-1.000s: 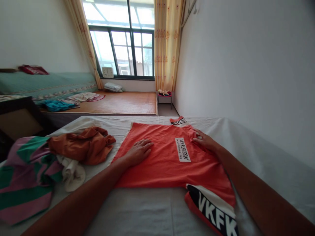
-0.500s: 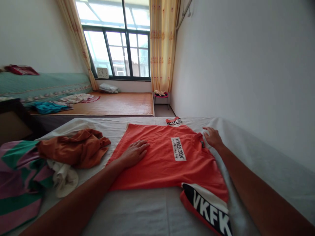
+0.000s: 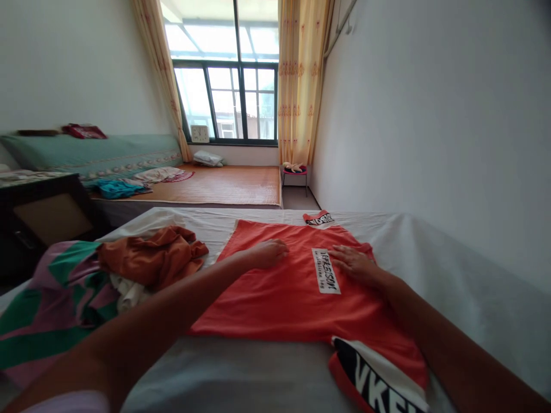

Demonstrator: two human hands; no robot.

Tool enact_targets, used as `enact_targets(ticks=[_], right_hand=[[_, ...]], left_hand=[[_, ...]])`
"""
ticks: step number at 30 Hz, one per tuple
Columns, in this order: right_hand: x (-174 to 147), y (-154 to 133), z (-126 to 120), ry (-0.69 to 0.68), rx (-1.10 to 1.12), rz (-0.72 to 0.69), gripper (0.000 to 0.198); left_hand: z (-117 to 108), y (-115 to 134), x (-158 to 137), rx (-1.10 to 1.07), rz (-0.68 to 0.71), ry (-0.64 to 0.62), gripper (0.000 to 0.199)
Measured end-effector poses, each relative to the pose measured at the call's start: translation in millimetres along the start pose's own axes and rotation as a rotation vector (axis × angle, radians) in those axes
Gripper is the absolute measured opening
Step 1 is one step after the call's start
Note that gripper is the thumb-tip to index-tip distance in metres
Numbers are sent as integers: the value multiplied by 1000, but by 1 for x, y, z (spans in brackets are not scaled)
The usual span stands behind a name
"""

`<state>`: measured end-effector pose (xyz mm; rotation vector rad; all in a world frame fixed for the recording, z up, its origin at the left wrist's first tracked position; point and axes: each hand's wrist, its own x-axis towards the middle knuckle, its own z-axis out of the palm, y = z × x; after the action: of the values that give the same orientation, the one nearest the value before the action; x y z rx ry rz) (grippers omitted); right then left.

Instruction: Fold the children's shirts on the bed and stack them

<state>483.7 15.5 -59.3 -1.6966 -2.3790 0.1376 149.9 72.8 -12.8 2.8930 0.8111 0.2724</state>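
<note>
An orange-red T-shirt (image 3: 271, 310) lies spread on the white-sheeted bed, its hem to the left and its collar to the right. White and black panels with lettering mark the sleeves, and a white printed patch is on the chest. My left hand (image 3: 269, 253) is over the far middle part of the shirt, fingers loosely bent, holding nothing; whether it touches the cloth is hard to see. Stretched flat on the chest beside the patch is my right hand (image 3: 355, 265), open, covering part of the collar area.
To the left lie a crumpled rust-brown garment (image 3: 152, 255) and a pink-and-green striped cloth (image 3: 51, 298). A dark cabinet (image 3: 47, 215) stands beyond them. Past the white sheet (image 3: 241, 367) is another bed with a brown mat (image 3: 232, 183). A white wall (image 3: 430, 126) runs along the right.
My right hand has moved left from beside the collar onto the shirt's chest. My left hand has shifted toward the far side of the shirt. The view has turned slightly left.
</note>
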Motion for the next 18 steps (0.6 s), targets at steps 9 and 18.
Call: enact_targets(ticks=[9, 18], right_hand=[[-6, 17, 17, -84, -74, 74, 63], [-3, 17, 19, -76, -66, 52, 60]], left_hand=[[35, -67, 62, -11, -368, -140, 60], [-2, -142, -4, 123, -720, 5, 57]])
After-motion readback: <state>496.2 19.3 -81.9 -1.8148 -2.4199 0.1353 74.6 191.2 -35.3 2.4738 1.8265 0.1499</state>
